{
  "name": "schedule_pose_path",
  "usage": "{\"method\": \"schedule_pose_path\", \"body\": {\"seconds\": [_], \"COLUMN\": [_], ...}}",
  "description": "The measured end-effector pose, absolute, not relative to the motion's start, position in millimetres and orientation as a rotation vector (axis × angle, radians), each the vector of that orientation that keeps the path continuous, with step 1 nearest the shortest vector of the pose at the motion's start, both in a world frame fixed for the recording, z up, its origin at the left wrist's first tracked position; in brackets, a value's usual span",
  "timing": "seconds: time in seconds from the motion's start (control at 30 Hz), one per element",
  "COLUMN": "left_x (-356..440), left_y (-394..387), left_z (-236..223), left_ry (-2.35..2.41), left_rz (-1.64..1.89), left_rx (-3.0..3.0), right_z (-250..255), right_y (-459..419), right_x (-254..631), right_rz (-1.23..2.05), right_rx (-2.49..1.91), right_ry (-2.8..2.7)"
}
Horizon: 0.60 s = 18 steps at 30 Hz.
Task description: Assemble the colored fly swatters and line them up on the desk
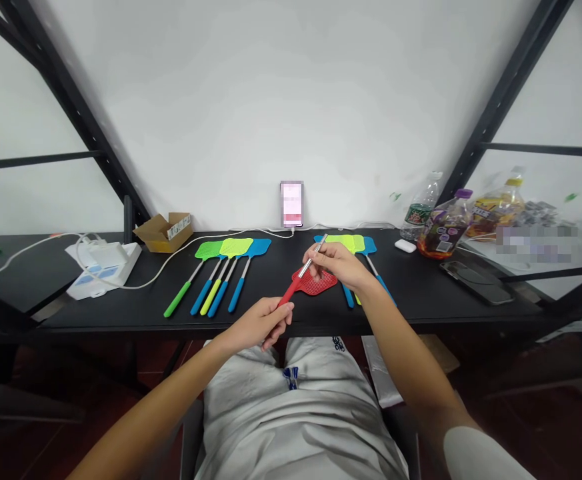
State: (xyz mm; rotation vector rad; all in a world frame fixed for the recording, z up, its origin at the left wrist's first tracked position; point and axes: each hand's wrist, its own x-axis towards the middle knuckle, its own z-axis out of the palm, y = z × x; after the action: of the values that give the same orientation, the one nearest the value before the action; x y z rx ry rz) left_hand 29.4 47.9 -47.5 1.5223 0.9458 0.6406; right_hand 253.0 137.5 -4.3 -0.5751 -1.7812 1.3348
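Note:
My left hand is closed around the red handle, tilted up and to the right over the table's front part. From it runs a silver metal rod, which my right hand pinches between thumb and fingers. Just behind and under the right hand lies a red mesh fly swatter head; whether it joins the rod is hidden. To the left, several green, yellow and blue fly swatters lie side by side, handles toward me. More blue and yellow fly swatters lie on the right, partly behind my right forearm.
A phone with a cable leans on the wall. On the black table are an open cardboard box, a white power strip, bottles, a white earphone case and a dark phone. Black metal posts flank the table.

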Motion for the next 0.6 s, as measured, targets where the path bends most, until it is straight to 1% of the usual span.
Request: {"method": "schedule_pose_path", "body": {"seconds": [0.6], "left_x": [28.4], "left_y": [46.2], "left_z": [-43.3], "left_ry": [0.978], "left_rz": [0.631], "left_rx": [1.599], "right_z": [-5.0], "right_y": [142.6], "right_x": [255.3], "right_rz": [1.304], "right_rx": [-0.578], "right_ry": [-1.629]}}
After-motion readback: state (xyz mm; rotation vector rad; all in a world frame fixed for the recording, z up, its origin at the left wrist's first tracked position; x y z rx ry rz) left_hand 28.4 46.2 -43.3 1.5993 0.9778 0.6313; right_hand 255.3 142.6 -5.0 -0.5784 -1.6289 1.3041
